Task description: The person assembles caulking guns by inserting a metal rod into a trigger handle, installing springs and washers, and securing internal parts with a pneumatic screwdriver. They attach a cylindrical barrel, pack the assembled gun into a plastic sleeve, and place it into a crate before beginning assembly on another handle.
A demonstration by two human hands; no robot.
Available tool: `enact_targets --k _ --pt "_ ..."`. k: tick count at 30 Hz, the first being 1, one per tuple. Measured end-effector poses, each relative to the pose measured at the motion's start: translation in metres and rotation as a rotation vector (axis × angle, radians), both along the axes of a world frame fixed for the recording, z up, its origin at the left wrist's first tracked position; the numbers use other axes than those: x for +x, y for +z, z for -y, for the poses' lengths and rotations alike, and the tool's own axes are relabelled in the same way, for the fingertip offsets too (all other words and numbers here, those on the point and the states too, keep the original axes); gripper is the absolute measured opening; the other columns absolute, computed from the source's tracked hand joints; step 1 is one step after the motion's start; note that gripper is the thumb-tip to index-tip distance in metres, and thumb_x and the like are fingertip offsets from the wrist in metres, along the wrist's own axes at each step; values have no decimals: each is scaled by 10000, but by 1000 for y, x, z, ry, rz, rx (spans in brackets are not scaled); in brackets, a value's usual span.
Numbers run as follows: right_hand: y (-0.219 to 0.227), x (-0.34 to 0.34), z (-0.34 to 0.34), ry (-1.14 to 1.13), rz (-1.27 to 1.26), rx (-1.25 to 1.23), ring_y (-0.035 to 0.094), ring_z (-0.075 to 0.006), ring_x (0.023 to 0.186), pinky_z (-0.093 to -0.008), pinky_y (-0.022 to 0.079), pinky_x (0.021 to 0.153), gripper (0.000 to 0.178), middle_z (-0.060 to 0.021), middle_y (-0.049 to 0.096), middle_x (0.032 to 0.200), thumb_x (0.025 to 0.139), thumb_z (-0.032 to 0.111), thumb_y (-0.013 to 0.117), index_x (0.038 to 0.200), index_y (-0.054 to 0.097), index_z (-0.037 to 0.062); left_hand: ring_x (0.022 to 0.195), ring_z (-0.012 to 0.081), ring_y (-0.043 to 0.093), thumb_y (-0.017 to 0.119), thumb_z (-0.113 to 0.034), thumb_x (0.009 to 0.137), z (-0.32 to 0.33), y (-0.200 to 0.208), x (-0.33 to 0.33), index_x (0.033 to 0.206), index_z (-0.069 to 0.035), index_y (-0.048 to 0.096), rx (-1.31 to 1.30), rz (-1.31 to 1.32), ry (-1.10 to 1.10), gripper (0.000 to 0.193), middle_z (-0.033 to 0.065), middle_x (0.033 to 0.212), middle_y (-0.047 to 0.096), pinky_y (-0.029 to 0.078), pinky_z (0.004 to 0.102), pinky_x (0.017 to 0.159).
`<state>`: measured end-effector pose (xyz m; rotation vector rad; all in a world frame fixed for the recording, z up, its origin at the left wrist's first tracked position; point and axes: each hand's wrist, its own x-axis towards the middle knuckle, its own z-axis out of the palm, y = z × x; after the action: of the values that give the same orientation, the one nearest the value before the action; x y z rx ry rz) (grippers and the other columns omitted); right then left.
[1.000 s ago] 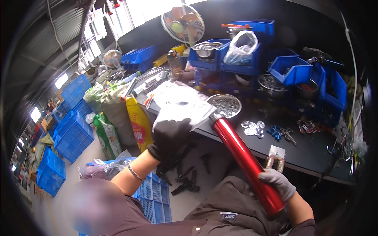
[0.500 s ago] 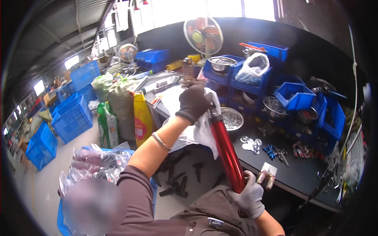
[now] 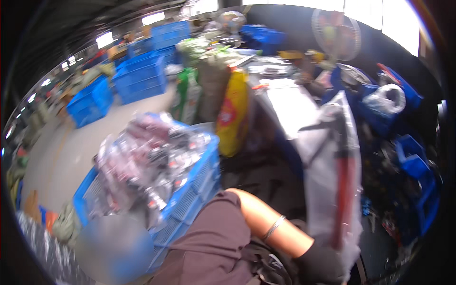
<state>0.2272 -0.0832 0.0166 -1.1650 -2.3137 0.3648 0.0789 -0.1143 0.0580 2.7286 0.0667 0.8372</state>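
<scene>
A clear plastic bag stands upright in front of me on the right. Inside it is a red tube with a dark crosswise piece near its top, like a floor pump. My left hand, in a dark glove, closes round the bag's lower end; its fingers are blurred and partly hidden. My right hand does not show. To the left, a blue crate is heaped with bagged items in reddish and black tones.
The dark workbench runs along the right, with blue parts bins and a fan behind. A yellow sack and a green-and-white sack stand beyond the crate. More blue crates sit on the floor at left.
The view has swung left. The red tube, bare at its lower part before, is now inside the bag. My left hand has come down from its top end; my right hand has left view.
</scene>
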Motion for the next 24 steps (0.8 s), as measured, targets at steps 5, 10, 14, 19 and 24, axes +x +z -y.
enact_targets --k 5,10,14,19,24 --pt "9 70 -58 13 271 924 629 -377 1040 -433 519 864 496 -174 644 1170 870 303 669 1285 587 45 888 408 643 549 -249 869 -33 0 -87 1190 -88 602 868 78 1161 363 263 1108 619 533 551 698" --pt "43 17 -82 100 139 1111 526 -378 1229 -487 411 1049 542 -208 512 1349 921 260 625 1387 477 25 775 334 670 773 -276 659 28 30 -171 1168 -7 571 -124 -272 1200 611 179 874 639 529 474 678" --pt "37 -23 -88 141 -178 800 498 -390 1260 -489 437 1057 615 -225 488 1355 890 141 685 1415 416 -31 777 326 665 711 -306 760 99 44 -278 921 -130 698 -25 -144 1863 239 130 798 678 538 430 689" --pt "-3 -29 -120 291 -177 531 537 -401 1213 -487 463 1008 551 -227 510 1310 840 26 655 1364 484 0 1086 287 632 850 -362 644 287 42 -426 1353 83 404 -170 279 2345 949 277 1221 609 508 366 899" --pt "-39 -15 -126 229 9 333 525 -375 1235 -456 452 1016 532 -200 514 1333 816 -22 650 1330 520 16 982 283 683 679 -171 813 436 -28 -448 1188 -82 635 -1309 962 2328 388 174 1084 702 554 368 844"
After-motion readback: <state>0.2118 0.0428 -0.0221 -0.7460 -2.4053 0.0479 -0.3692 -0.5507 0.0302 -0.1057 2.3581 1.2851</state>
